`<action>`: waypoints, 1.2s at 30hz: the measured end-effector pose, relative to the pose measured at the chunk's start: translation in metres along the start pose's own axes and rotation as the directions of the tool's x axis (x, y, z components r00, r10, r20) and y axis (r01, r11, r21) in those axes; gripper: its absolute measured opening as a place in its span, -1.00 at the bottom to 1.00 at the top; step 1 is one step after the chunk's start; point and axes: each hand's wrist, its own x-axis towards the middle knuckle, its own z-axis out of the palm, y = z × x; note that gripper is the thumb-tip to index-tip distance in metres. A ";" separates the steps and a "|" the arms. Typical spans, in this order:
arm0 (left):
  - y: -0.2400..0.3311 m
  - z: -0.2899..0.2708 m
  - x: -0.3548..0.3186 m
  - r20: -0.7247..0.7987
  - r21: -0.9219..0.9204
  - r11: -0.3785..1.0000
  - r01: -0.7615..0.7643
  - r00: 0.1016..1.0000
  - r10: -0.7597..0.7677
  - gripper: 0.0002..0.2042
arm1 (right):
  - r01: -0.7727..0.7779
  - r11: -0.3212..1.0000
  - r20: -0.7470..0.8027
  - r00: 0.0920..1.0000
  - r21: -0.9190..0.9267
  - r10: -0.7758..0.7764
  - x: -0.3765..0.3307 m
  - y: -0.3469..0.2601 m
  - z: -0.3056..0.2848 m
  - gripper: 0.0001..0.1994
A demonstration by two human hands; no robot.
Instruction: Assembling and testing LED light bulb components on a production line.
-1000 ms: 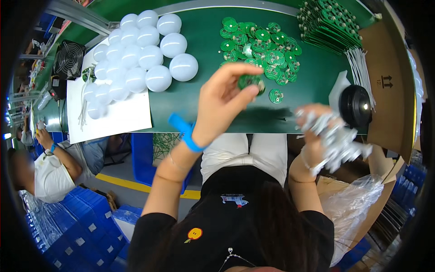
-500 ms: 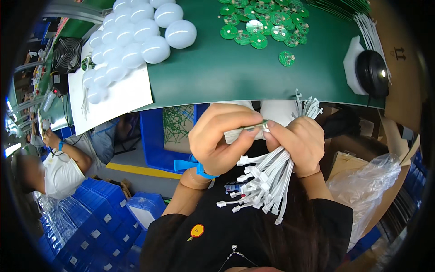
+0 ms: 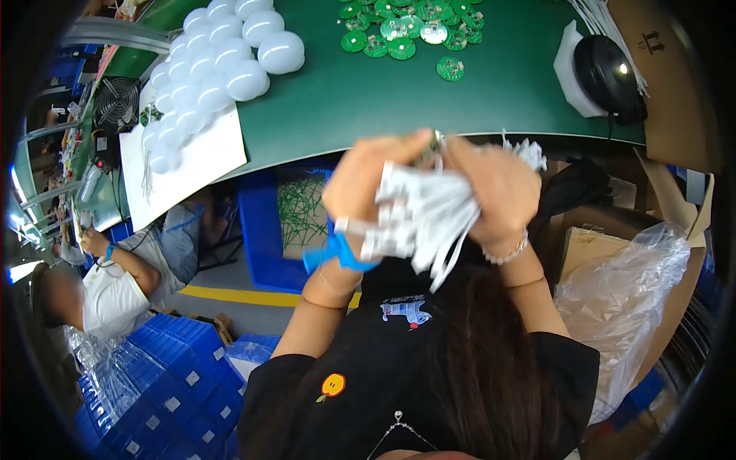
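My left hand (image 3: 359, 182) is closed, pinching a small green circuit board (image 3: 435, 144) between thumb and fingers just off the table's front edge. Against that board press the fingertips of my right hand (image 3: 502, 188). The same hand grips a bundle of white connector cables (image 3: 429, 207); their plug ends fan out between my wrists, smeared by motion. Whether a cable is joined to the board cannot be made out. Beyond my hands, a pile of round green circuit boards (image 3: 402, 48) lies on the green table (image 3: 345, 107), with a single round board (image 3: 450, 68) a little nearer.
White globe-shaped covers (image 3: 280, 52) cluster at the far left, partly on a white sheet (image 3: 218, 149). A black round device (image 3: 609, 73) stands at the right. Below are a blue bin (image 3: 253, 249), stacked blue crates (image 3: 172, 376) and clear plastic (image 3: 621, 314). A seated person (image 3: 123, 287) works at left.
Both hands have risen toward the table edge with the board and cables. The cable ends have swung up between my wrists. The whole view has shifted, so the table things sit higher.
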 end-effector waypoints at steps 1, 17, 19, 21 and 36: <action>-0.008 0.012 0.005 -0.096 -0.135 0.989 0.053 0.993 -0.066 -0.68 | -0.036 0.997 -0.081 0.996 0.072 0.042 0.000 0.008 0.009 -0.68; -0.067 0.046 0.032 -0.043 -0.367 0.860 0.354 0.917 -0.396 -0.86 | -0.446 0.894 0.203 0.873 -0.036 0.444 0.004 0.039 0.051 -0.84; -0.068 0.046 0.027 -0.048 -0.296 0.895 0.333 0.931 -0.362 -0.86 | -0.449 0.894 0.200 0.876 0.007 0.438 -0.004 0.041 0.051 -0.84; -0.072 0.048 0.024 -0.108 -0.200 0.959 0.203 0.968 -0.227 -0.85 | -0.447 0.893 0.197 0.881 0.052 0.430 -0.011 0.043 0.053 -0.84; -0.002 -0.006 0.005 0.096 -0.039 0.999 0.021 0.995 -0.017 -0.73 | -0.133 0.970 0.148 0.984 0.204 0.103 0.000 0.010 0.009 -0.70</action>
